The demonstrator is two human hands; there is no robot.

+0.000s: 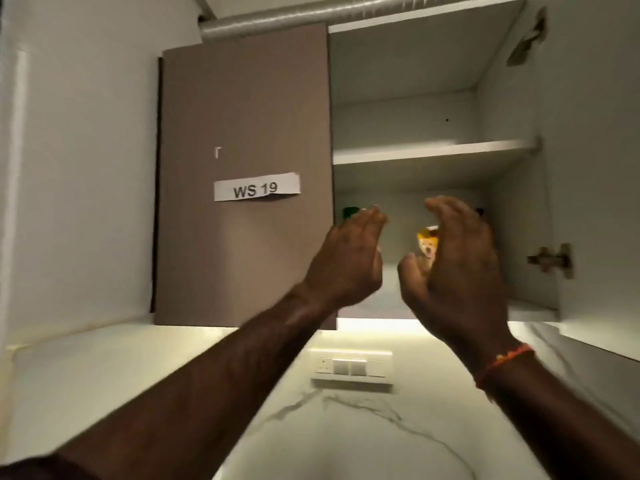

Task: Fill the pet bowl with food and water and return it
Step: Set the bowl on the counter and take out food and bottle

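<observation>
My right hand and left hand are reaching, fingers wide and empty, to flank what is probably the pet food pack at the frame's centre right.

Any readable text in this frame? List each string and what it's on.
"WS 19": on the white paper label stuck to the closed brown cabinet door.
The yellow package with a dog picture, behind the right hand: any print is too blurred and hidden to read.
Nothing else legible.
</observation>
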